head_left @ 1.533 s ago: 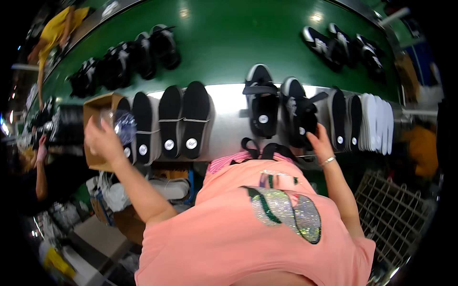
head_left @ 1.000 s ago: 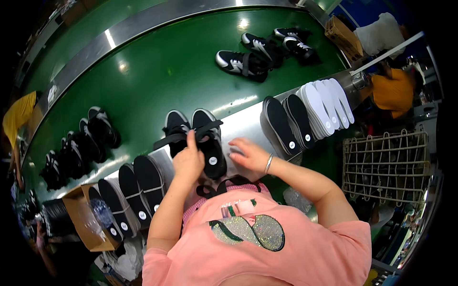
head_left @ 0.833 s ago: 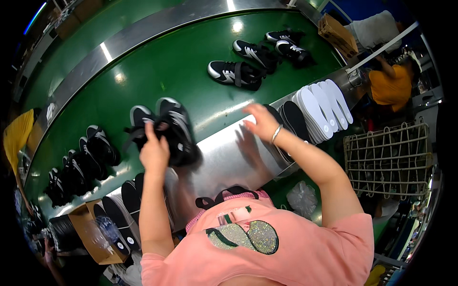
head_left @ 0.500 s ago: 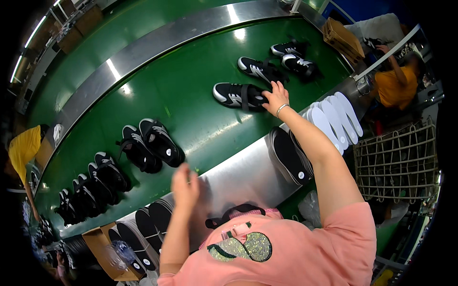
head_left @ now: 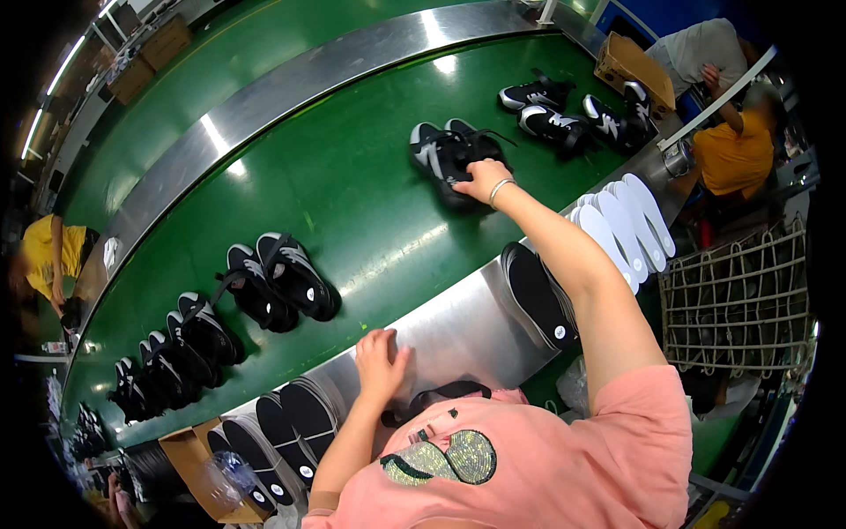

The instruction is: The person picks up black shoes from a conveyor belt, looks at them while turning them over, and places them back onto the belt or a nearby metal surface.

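Observation:
My right hand [head_left: 483, 182] reaches across the green belt and grips the heel end of a pair of black sneakers [head_left: 430, 157] with grey toes. The fingers partly cover the openings, and loose laces stick out. My left hand [head_left: 381, 363] is empty, its thumb apart from loosely bent fingers, over the metal ledge [head_left: 458, 322] near the belt's edge. Left of centre stands another pair of black sneakers [head_left: 295, 278], a round white label showing inside one. Beyond my right hand lie black sneakers with silver toes [head_left: 551, 123].
Black insoles [head_left: 533, 286] and white insoles [head_left: 630, 225] lie stacked along the ledge at right. More black insoles [head_left: 286, 428] and an open carton [head_left: 189, 463] sit at lower left. More sneakers [head_left: 198, 331] line the belt's left side. People in yellow [head_left: 57, 256] and orange [head_left: 736, 154] are nearby.
My right hand has shifted slightly left and now holds a grey-toed pair where silver-toed sneakers lay. Two silver-toed sneakers now show farther right, near the box. My left hand has moved right and nearer.

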